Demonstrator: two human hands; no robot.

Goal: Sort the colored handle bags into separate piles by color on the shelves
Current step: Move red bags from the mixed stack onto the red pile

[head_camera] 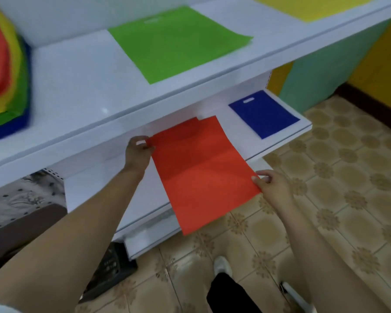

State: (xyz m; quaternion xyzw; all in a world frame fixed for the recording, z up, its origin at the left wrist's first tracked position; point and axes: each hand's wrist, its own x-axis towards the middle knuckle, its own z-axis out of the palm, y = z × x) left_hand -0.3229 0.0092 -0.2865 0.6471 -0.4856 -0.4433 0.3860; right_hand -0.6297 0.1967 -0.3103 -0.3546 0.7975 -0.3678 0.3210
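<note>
I have the red bag [203,172] held flat between both hands, half over the lower shelf [280,141] and half hanging out past its front lip. My left hand [138,154] pinches the bag's far left edge, thumb on top and the other fingers curled beneath; my right hand [272,188] pinches the near right corner the same way, thumb pressed to the cloth. Beyond the left fingers the bag's far end slides under the upper shelf [81,91], where I can make out what looks like a second red edge poking out, though I cannot tell whether it is another bag or a fold. Just past the right fingers and further along the same shelf lies the blue bag [264,114], apart from the red one. Above my fingers the green bag [176,41] and yellow bag [312,5] lie flat, well apart. The mixed stack [4,71] waits far to the left of my left hand. Judgement: this is the placing step for red. The next move calls for pushing the bag forward until it lies fully on the shelf, keeping it clear of the blue, then letting go with both pinches.
</note>
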